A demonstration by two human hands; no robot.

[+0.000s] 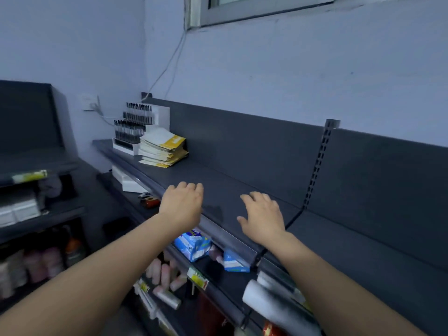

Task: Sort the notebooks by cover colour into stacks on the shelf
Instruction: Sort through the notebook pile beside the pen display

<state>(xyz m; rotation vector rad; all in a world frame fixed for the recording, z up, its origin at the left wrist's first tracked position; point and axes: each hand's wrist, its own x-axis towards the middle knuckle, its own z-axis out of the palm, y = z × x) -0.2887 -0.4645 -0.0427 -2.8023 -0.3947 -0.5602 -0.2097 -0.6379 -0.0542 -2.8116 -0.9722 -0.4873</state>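
I read shelf [242,187] as dark grey, plain. Notebooks [162,149] stack: white covers with yellow blocks. Pen rack [163,115] white, pens [138,115] black. Wall [266,69] pale blue-grey. Below, packs [192,244] blue and white, rolls [164,272] pink. Upright strip [320,161] grey, row of slots.

Head view, sole entry. Wide-angle camera worn at head height, set just in front of and above the top dark shelf [218,175]. It faced forward and down, angled left toward the room's corner. The frame sat tilted, so the shelf ran from upper left to lower right. Near field: both forearms, with left hand [181,204] and right hand [263,217] at mid-frame. Far field: notebook stack [162,151] at the shelf's left end. The window frame [242,13] was cropped by the top edge.
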